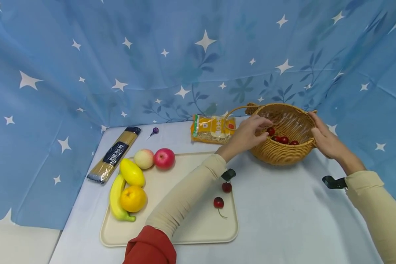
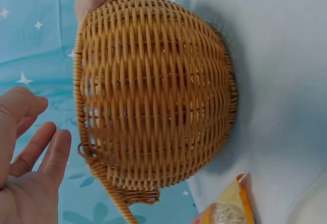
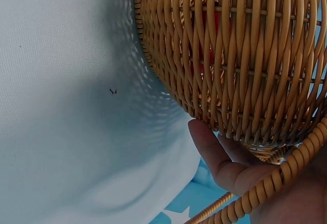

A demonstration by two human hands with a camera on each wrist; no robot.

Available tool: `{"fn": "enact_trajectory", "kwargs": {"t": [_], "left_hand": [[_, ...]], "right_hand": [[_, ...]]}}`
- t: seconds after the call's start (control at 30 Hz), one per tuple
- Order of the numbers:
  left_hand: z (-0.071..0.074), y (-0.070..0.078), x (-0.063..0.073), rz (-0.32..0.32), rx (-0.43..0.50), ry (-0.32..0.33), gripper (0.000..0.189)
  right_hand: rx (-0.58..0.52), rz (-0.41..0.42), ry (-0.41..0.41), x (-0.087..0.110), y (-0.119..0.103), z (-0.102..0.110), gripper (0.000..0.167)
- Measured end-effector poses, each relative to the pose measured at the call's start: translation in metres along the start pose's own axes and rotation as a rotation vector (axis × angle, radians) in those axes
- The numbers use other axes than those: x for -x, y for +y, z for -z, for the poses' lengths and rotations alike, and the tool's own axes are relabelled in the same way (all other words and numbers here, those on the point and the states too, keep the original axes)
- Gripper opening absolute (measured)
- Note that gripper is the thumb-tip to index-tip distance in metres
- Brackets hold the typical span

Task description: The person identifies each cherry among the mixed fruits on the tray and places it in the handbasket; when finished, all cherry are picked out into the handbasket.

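A brown wicker basket [image 1: 274, 156] stands at the back right, its mouth turned partly toward me, with several dark red cherries [image 1: 284, 140] inside. My left hand [image 1: 245, 135] is at the left side of the basket's mouth, fingers loosely bent near the cherries. In the left wrist view those fingers [image 2: 60, 150] are spread apart and hold nothing. My right hand [image 1: 326, 141] grips the basket's right side at the rim. From the right wrist, its fingers [image 3: 212, 150] show against the woven wall, with a wrapped handle [image 3: 255, 196] crossing in front of the hand.
A cream tray [image 1: 188, 236] holds a banana [image 1: 116, 198], yellow fruit [image 1: 132, 172], an orange [image 1: 133, 199], a peach [image 1: 143, 158], a red apple [image 1: 164, 158] and two cherries [image 1: 219, 202]. Behind are packaged spaghetti [image 1: 115, 152], a lollipop [image 1: 155, 130] and an orange food bag [image 1: 212, 128].
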State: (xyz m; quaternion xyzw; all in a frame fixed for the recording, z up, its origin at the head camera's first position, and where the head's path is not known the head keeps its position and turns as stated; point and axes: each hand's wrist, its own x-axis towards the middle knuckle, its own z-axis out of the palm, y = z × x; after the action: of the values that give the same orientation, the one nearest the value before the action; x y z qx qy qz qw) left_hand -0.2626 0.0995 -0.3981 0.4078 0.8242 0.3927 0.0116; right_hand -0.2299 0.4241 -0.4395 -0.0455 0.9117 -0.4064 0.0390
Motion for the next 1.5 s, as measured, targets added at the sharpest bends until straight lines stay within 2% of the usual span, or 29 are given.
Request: {"fn": "enact_trajectory", "kwargs": {"t": [0.1,0.4,0.67,0.93,1.23,1.5], "left_hand": [[0.005,0.001,0.005,-0.008,0.025,-0.016,0.036],[0.022,0.005,0.026,-0.066,0.065,0.020,0.037],[0.029,-0.006,0.052,-0.058,0.175,0.024,0.036],[0.032,-0.018,0.074,-0.036,0.237,0.038,0.033],[0.024,-0.034,0.098,0.009,0.292,0.074,0.030],[0.018,-0.048,0.121,0.082,0.302,0.042,0.035]], "right_hand": [[0.001,-0.002,0.000,0.000,0.001,0.000,0.068],[-0.009,0.004,0.006,-0.001,0.003,0.002,0.069],[-0.010,0.000,-0.003,-0.003,0.001,0.001,0.069],[-0.015,-0.006,0.000,-0.002,0.002,-0.001,0.068],[-0.031,-0.001,-0.003,-0.003,0.004,-0.002,0.069],[-0.034,-0.013,-0.008,-0.004,0.001,0.000,0.069]]}}
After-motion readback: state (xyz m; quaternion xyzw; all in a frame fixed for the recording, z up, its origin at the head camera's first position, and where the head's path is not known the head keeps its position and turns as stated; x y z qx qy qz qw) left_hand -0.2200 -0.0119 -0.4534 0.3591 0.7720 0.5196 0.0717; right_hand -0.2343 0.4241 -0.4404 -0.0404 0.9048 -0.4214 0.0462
